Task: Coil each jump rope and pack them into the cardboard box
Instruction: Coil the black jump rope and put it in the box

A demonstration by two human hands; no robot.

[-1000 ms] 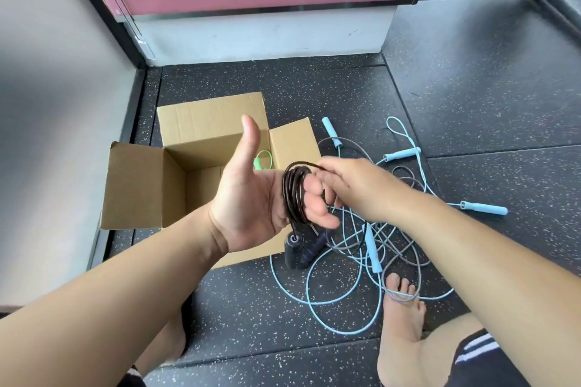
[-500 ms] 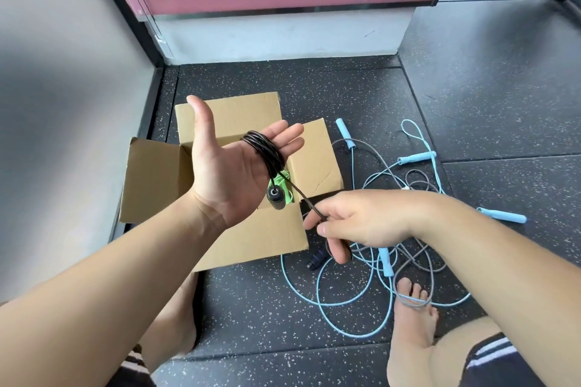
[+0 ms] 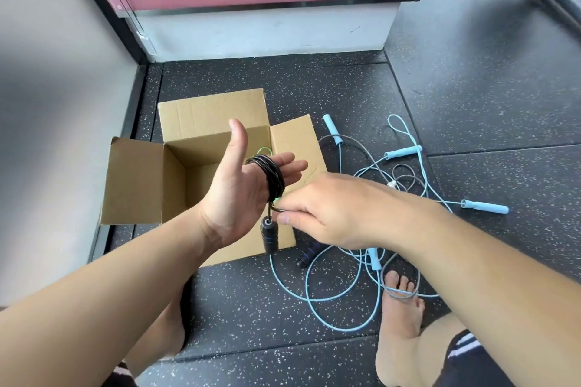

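Below, I see the dark speckled floor [image 3: 471, 88], with the open cardboard box [image 3: 138, 185] standing on it near the wall and a bit of green rope [image 3: 264, 150] showing inside. Just right of the box lies a tangle of light blue jump ropes [image 3: 330, 298], one strand crossing a bare foot [image 3: 402, 314]. Over the box I have the left hand [image 3: 242, 195] held flat, thumb up, fingers straight, with the black jump rope [image 3: 273, 176] coiled round them. The right hand [image 3: 330, 214] pinches the rope's loose end just below the coil. One black handle [image 3: 269, 234] hangs beneath the pinch; the second handle [image 3: 306, 256] lies on the floor beside the box.
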